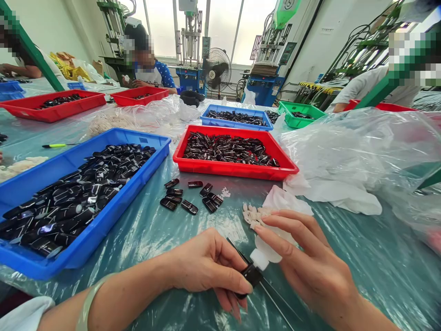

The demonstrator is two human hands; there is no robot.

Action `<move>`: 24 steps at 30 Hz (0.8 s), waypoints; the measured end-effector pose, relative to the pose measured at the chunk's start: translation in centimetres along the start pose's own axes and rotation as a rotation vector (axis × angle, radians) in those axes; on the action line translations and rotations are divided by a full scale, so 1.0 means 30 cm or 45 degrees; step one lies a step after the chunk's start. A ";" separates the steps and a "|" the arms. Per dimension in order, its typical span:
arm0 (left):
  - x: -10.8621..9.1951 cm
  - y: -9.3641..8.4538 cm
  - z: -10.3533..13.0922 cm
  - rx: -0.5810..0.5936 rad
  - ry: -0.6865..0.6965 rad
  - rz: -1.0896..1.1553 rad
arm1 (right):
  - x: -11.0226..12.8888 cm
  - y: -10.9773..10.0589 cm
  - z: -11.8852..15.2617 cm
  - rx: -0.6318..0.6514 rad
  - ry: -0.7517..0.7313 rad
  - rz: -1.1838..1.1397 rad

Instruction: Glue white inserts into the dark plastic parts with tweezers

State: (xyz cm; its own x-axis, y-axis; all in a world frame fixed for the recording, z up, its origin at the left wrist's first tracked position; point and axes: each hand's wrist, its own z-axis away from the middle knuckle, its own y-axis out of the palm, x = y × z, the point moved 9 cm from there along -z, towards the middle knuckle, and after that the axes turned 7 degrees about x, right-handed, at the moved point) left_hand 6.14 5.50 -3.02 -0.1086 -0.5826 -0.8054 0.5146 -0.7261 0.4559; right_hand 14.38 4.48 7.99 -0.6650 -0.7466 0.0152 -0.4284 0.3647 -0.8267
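My left hand (210, 262) is closed around a small black plastic part (251, 276), gripped between thumb and fingers near the front of the table. Thin metal rods (277, 303) run past this part; whether that hand holds them too I cannot tell. My right hand (310, 262) is open, fingers stretched toward a small pile of white pieces (251, 213), the fingertips at its edge. Between the hands lies a translucent bottle with a white cap (259, 259), partly hidden by the right fingers. Several loose black parts (189, 207) lie beyond my left hand.
A blue tray (86, 250) of black parts stands at left, a red tray (237, 171) of them ahead. Clear plastic bags (344, 151) spread at right. More trays, a fan (216, 69) and a seated person (148, 69) are farther back; other people sit at both sides.
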 end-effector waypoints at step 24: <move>-0.003 0.001 0.001 0.014 0.010 0.021 | -0.013 0.005 0.050 0.115 -0.099 -0.033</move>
State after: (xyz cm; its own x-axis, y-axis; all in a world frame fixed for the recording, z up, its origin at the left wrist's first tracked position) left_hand 6.14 5.51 -2.93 -0.0934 -0.5914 -0.8010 0.5068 -0.7207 0.4730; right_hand 15.49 3.99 7.02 -0.6036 -0.7973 -0.0034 -0.3859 0.2958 -0.8738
